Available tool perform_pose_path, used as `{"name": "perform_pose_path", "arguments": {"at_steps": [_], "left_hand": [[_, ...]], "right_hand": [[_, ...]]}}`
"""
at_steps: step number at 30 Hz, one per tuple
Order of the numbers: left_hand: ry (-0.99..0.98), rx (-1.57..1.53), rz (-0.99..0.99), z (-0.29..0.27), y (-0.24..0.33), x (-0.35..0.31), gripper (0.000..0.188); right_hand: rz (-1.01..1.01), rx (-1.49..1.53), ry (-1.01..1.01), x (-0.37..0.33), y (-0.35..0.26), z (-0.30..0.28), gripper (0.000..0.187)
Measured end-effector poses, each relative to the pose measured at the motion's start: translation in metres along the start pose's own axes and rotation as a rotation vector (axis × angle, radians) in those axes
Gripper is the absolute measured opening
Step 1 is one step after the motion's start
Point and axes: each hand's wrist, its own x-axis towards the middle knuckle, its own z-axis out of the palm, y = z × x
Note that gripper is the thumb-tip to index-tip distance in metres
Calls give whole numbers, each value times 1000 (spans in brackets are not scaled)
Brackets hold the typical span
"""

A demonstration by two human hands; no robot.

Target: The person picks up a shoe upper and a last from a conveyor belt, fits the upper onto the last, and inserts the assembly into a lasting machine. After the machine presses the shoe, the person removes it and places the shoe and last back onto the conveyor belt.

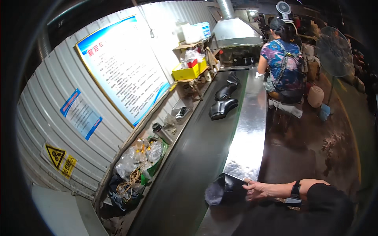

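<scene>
My right hand (256, 190) has its grip closed around the rim of a black shoe piece (222, 190), at the near edge of the table (246, 145). My left hand is out of sight. Three more black shoe pieces (223, 108) lie farther along the belt (189, 169), beside a seated person (284, 67). Nothing stands between.

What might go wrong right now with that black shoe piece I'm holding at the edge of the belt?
The black shoe piece straddles the dark belt and the shiny metal ledge; held only by fingertips of one hand, it may tip or slide off. Which hand it is cannot be told. Three more black pieces lie on the belt near a seated person, so pieces could bunch together.
</scene>
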Motion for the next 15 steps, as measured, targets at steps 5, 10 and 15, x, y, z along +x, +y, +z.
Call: {"name": "perform_pose_path", "arguments": {"at_steps": [5,10,15], "left_hand": [[234,454,652,4,132,-116,73],[126,322,968,64,201,-221,59],[125,35,1446,143,220,-292,49]], "right_hand": [[-89,104,-76,17,11,-10,80],[-87,76,-159,22,-12,1,64],[-195,-101,-19,12,-44,28,55]]}}
